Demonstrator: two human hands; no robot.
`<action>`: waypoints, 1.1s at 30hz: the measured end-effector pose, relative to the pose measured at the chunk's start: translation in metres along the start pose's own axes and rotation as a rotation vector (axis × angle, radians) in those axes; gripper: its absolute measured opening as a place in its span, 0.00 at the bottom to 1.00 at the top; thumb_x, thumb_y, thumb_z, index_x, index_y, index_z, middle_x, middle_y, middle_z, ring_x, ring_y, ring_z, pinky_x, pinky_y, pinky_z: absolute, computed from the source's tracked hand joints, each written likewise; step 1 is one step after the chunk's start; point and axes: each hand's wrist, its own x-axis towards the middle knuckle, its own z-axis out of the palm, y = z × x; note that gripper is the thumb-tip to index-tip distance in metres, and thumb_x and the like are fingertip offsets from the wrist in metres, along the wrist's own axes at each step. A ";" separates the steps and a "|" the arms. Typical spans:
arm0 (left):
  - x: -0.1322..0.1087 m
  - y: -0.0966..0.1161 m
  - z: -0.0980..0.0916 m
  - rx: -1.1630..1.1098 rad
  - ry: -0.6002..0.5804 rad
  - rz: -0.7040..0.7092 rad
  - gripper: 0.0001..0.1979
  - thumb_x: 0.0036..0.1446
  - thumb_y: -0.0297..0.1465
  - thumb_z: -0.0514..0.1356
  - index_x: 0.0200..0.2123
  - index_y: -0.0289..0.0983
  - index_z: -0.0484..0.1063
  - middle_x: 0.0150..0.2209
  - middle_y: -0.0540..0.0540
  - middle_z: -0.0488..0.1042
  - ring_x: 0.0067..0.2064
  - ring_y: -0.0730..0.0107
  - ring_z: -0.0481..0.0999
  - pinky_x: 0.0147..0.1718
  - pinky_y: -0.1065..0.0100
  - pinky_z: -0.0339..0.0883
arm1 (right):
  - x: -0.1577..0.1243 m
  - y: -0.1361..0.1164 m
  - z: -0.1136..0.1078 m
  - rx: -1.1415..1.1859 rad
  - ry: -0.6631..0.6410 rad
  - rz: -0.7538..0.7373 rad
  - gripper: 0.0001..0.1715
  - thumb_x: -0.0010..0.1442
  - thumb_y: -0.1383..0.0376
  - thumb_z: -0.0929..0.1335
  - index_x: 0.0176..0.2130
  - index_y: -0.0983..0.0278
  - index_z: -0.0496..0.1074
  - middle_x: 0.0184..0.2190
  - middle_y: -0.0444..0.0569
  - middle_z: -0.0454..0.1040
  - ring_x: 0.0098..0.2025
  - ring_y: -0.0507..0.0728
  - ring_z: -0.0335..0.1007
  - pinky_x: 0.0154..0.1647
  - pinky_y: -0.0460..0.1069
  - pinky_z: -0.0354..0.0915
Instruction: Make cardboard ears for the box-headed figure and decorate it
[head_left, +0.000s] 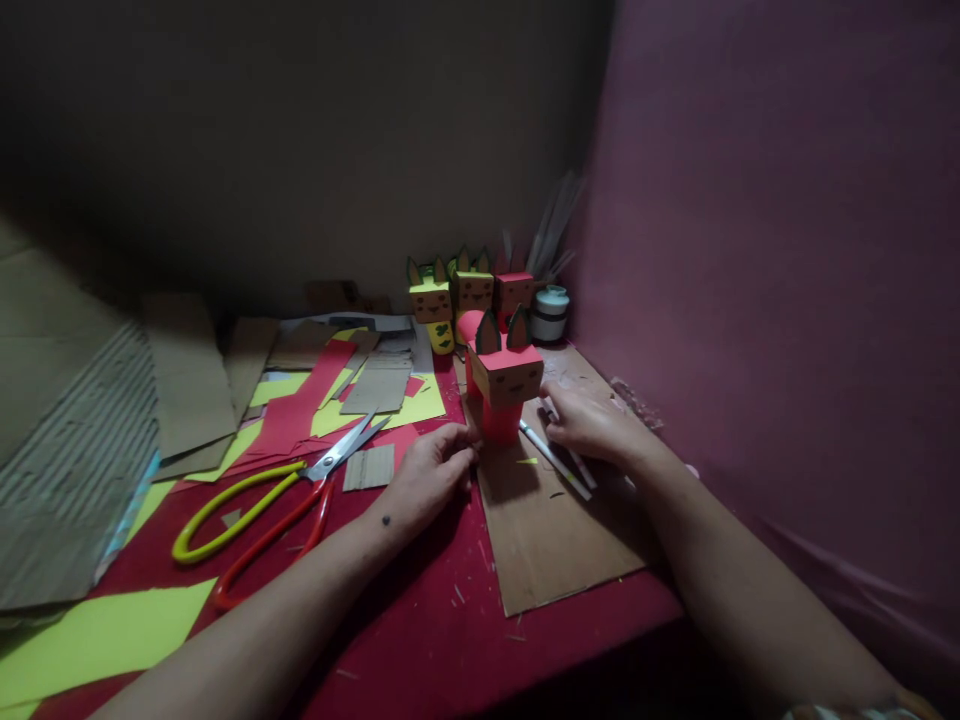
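Note:
A red paper animal figure (pixel 501 385) with a cardboard face and pointed ears stands on a flat brown cardboard sheet (pixel 555 560). My left hand (pixel 437 465) rests left of it at the sheet's edge, fingers loosely curled, with nothing visible in them. To the figure's right, my right hand (pixel 576 422) has its fingers closed around the upper end of a thin white stick (pixel 583 468); the fingertips are partly hidden. Beside that stick lies a white pen-like stick (pixel 555 460). Large scissors (pixel 330 462) with yellow and red handles lie open left of my left hand.
Behind stand two yellow figures (pixel 431 300) and another red figure (pixel 514 290), beside a lidded jar (pixel 550 315). Cardboard pieces (pixel 379 380), red paper (pixel 300 405) and yellow paper (pixel 112 635) cover the left side. A pink wall (pixel 787 250) bounds the right.

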 end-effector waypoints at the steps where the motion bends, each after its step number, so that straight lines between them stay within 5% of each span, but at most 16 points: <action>1: 0.000 0.000 0.000 0.002 0.001 0.002 0.10 0.54 0.32 0.60 0.40 0.36 0.75 0.23 0.52 0.70 0.22 0.73 0.66 0.21 0.70 0.57 | 0.001 0.001 -0.001 0.027 0.034 0.009 0.19 0.70 0.58 0.70 0.57 0.63 0.72 0.56 0.54 0.75 0.51 0.61 0.77 0.50 0.60 0.75; 5: 0.000 -0.001 0.000 0.009 0.005 0.010 0.11 0.53 0.34 0.60 0.39 0.36 0.75 0.25 0.52 0.71 0.22 0.73 0.67 0.22 0.70 0.58 | 0.005 0.008 -0.011 0.199 0.238 0.071 0.08 0.65 0.67 0.71 0.45 0.64 0.77 0.37 0.48 0.78 0.37 0.57 0.75 0.41 0.55 0.72; 7: 0.001 -0.002 0.000 0.014 0.004 0.010 0.10 0.53 0.33 0.60 0.39 0.37 0.74 0.25 0.52 0.71 0.22 0.73 0.67 0.22 0.70 0.58 | 0.006 0.013 -0.015 0.336 0.355 0.081 0.07 0.58 0.73 0.70 0.35 0.63 0.77 0.25 0.43 0.72 0.29 0.55 0.69 0.35 0.52 0.65; 12: 0.001 -0.001 0.000 0.015 -0.003 0.002 0.11 0.54 0.33 0.59 0.40 0.36 0.75 0.27 0.51 0.73 0.24 0.73 0.68 0.22 0.70 0.59 | 0.003 0.023 -0.022 0.812 0.537 0.018 0.07 0.52 0.69 0.64 0.29 0.61 0.72 0.18 0.40 0.62 0.22 0.53 0.59 0.26 0.50 0.56; 21: -0.002 0.002 0.000 0.014 0.002 -0.017 0.11 0.55 0.33 0.60 0.41 0.35 0.75 0.28 0.50 0.73 0.25 0.73 0.68 0.23 0.70 0.59 | -0.006 0.019 -0.032 1.420 0.494 -0.166 0.13 0.45 0.67 0.67 0.35 0.58 0.71 0.29 0.44 0.67 0.32 0.55 0.67 0.34 0.52 0.67; 28: -0.002 0.005 0.001 0.016 0.013 -0.025 0.10 0.55 0.32 0.59 0.40 0.36 0.74 0.27 0.50 0.72 0.24 0.73 0.67 0.22 0.70 0.57 | 0.008 0.019 -0.019 1.503 0.477 -0.103 0.10 0.52 0.55 0.70 0.28 0.58 0.68 0.17 0.37 0.57 0.19 0.51 0.54 0.19 0.48 0.54; 33: -0.004 0.010 0.000 0.029 0.013 -0.029 0.12 0.55 0.32 0.59 0.41 0.35 0.74 0.25 0.51 0.71 0.23 0.73 0.66 0.22 0.71 0.56 | 0.009 0.015 -0.013 1.469 0.491 -0.101 0.07 0.47 0.62 0.71 0.29 0.61 0.71 0.14 0.35 0.59 0.17 0.48 0.52 0.18 0.47 0.50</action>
